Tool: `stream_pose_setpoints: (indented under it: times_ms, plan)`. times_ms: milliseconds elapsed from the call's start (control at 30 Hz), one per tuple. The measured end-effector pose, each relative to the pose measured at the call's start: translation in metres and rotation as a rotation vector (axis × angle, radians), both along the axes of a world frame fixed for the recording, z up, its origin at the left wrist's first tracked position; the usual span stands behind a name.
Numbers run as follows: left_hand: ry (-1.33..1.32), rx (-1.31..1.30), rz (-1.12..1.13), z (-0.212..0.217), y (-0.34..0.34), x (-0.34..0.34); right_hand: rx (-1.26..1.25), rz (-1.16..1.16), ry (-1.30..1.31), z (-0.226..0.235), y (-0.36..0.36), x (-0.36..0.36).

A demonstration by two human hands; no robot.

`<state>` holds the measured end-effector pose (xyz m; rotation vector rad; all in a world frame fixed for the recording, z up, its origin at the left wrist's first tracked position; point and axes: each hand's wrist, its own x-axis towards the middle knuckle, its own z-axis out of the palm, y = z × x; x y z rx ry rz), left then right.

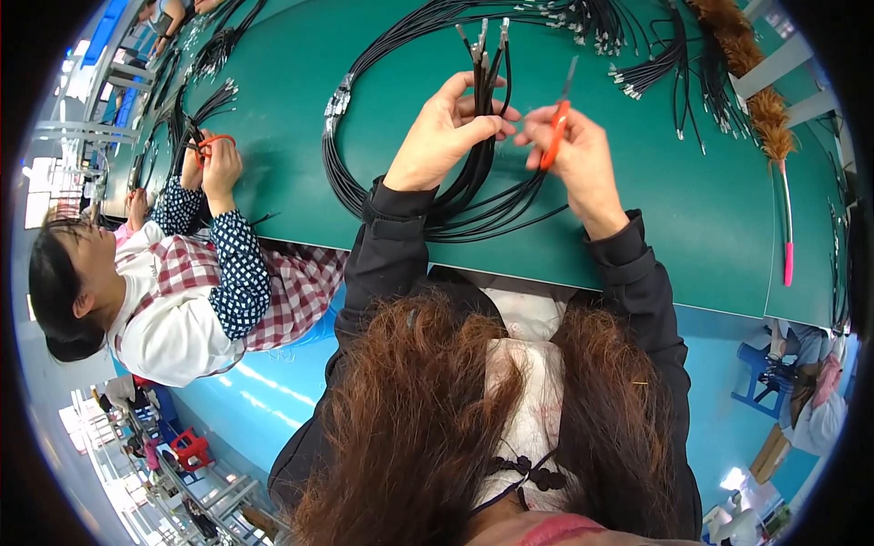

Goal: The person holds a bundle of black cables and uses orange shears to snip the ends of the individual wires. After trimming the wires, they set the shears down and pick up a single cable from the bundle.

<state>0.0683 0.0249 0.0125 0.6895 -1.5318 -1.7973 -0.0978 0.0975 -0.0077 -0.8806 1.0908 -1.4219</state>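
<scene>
Presently, in the head view, the left hand (448,127) is grasping a black cable bundle (476,173), whose pale-tipped ends (504,35) are pointing toward the far side while its lengths are curving nearward over the green counter (692,227). The right hand (583,156), just right of the bundle, is holding an orange-handled tool (554,136), close beside the left.

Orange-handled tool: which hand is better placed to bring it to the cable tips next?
Right, I'd judge: the right hand grips the orange-handled tool close beside the black cable bundle, while the left hand is occupied holding that bundle.
</scene>
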Motion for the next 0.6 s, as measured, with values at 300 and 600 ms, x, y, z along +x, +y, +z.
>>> stream_pose_setpoints:
  times_ms: [300,600]
  plan:
    - [-0.075,-0.138,0.025,-0.003,0.004,0.002,-0.088,-0.098,0.718,-0.024,-0.004,0.023]
    - [-0.193,-0.195,0.062,-0.005,0.006,0.003,-0.163,-0.307,0.857,-0.025,0.003,0.043]
